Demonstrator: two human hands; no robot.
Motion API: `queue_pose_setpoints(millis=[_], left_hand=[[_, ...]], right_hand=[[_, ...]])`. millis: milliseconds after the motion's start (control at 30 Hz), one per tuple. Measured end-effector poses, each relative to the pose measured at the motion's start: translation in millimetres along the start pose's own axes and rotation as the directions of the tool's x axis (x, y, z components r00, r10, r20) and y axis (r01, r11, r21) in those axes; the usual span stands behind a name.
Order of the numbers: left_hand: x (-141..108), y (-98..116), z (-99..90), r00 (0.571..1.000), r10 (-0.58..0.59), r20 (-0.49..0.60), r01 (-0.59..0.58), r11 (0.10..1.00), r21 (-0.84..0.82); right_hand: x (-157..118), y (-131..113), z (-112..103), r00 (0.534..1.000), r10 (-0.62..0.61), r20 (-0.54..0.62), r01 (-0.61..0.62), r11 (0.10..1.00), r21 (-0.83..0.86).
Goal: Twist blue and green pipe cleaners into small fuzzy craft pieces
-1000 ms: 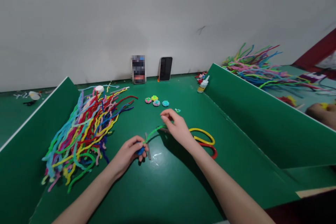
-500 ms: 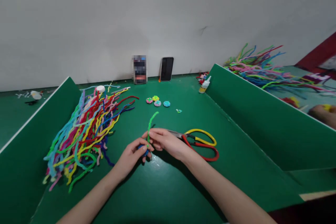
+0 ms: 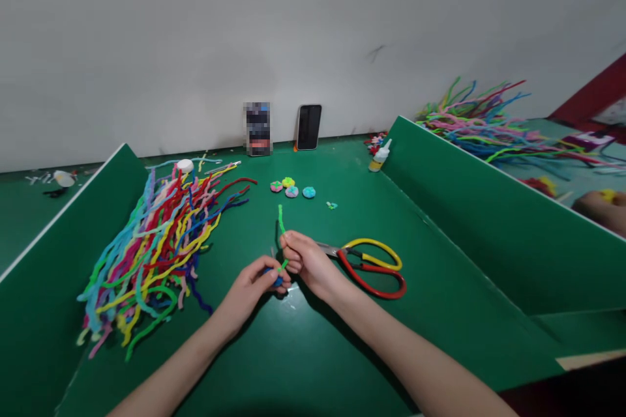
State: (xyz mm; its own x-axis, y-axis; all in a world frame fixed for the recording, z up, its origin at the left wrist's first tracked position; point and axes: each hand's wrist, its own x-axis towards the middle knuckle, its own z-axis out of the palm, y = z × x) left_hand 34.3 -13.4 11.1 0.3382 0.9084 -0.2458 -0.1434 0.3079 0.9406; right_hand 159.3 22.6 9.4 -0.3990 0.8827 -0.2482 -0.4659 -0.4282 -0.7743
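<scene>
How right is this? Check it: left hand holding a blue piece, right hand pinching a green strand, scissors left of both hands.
The left hand holds a blue piece and the right hand pinches a green strand, but the head view shows the scissors to the right of both hands.

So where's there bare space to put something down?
Bare green table lies between the scissors and right divider, and between the left forearm and right forearm. It's crowded at left with fuzzy sticks, and where the left hand and right hand are close together.
</scene>
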Motion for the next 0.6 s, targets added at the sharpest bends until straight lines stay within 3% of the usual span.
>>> queue_pose_setpoints(millis=[200,433,600], left_hand=[[-1,1,6.5,0.998,-0.04,-0.038,0.038,0.998,-0.055],[-3,1,7.1,0.998,-0.034,-0.049,0.031,0.998,-0.059],[-1,-2,-2.6,0.996,-0.012,-0.087,0.013,1.0,0.017]], right_hand=[[5,-3,-4,0.995,-0.071,-0.065,0.065,0.994,-0.083],[6,-3,-4,0.992,-0.115,-0.057,0.103,0.979,-0.176],[3,-1,-3,0.98,-0.199,-0.006,0.178,0.889,-0.422]])
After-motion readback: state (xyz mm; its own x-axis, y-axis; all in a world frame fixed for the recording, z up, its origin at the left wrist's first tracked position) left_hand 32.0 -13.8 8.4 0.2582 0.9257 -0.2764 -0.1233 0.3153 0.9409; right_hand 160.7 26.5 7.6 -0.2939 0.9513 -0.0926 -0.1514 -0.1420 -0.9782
